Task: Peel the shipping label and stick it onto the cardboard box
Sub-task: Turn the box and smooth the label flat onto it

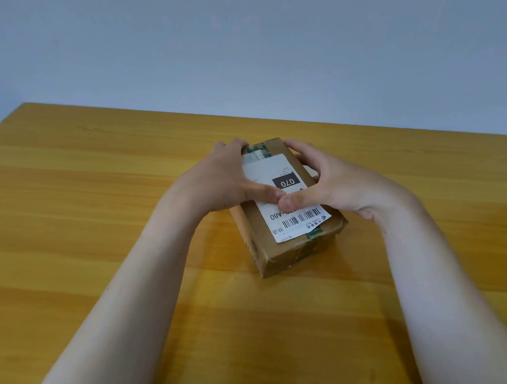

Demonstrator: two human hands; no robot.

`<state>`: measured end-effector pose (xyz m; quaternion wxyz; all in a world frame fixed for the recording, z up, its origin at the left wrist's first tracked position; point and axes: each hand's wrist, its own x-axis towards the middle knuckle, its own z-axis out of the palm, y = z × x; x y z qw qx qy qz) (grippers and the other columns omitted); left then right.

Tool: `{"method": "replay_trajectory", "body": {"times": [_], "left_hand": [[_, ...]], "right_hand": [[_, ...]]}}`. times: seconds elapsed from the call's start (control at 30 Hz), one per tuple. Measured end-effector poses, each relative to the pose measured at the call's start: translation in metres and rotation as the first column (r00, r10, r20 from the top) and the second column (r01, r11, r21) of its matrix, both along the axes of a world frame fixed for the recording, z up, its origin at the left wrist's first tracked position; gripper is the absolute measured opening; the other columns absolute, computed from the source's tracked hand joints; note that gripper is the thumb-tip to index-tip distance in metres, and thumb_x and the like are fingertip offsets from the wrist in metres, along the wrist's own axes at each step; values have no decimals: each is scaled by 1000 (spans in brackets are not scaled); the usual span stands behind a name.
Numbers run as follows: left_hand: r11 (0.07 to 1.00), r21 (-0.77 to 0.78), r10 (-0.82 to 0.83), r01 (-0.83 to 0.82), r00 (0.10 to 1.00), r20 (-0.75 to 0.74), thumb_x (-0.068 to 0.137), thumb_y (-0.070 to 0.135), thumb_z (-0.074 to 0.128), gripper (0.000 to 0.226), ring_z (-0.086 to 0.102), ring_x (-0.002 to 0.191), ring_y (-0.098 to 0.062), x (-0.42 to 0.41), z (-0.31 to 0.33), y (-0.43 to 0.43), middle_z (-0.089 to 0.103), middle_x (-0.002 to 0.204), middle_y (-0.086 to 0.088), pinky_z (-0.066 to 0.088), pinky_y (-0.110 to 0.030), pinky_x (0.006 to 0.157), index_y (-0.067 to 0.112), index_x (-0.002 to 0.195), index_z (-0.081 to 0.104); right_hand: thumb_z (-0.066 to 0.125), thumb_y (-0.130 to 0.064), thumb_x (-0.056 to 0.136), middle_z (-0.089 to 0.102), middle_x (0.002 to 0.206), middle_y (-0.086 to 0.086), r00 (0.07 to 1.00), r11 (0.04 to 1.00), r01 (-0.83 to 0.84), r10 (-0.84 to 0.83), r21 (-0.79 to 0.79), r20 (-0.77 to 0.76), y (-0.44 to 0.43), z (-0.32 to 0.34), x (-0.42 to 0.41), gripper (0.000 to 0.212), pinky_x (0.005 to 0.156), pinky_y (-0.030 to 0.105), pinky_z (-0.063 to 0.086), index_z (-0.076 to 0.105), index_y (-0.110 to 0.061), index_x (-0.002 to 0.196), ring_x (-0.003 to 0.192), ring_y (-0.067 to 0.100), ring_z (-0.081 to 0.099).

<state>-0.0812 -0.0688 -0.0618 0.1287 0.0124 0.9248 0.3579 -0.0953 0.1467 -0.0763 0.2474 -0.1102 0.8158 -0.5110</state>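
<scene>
On taped cardboard box, white barcoded shipping label, printed side up.

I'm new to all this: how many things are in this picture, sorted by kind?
cardboard box: 1
shipping label: 1, lying on top of the box
hands: 2, the left hand and the right hand, each gripping the box with its thumb on the label
table: 1
Total: 5
</scene>
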Motion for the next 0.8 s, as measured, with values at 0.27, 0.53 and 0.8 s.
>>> {"method": "replay_trajectory", "body": {"times": [0.27,0.53,0.8], "left_hand": [[990,92,107,-106,994,-7,72,48,91,80,70,95,-18,0,-1,1,64,119,4,66,-47,74,28,139,52],[981,97,173,-171,985,-16,74,44,91,70,74,88,-21,0,-1,3,68,113,2,67,-48,67,27,132,56],[977,72,203,-199,978,-39,71,50,91,64,73,86,-22,0,-3,4,65,107,5,66,-49,60,24,117,55]], "right_hand": [[98,-37,61,74,124,-18,988,992,125,-126,-17,-88,-8,1,4,85,81,33,63,64,-39,139,94,8,80],[97,-41,67,84,92,-8,973,971,223,-216,86,-83,-9,2,2,52,65,30,62,76,-25,111,77,11,81],[100,-40,62,84,88,-3,971,965,237,-234,109,-46,-13,6,5,54,82,50,67,78,-19,108,78,19,82]]}}
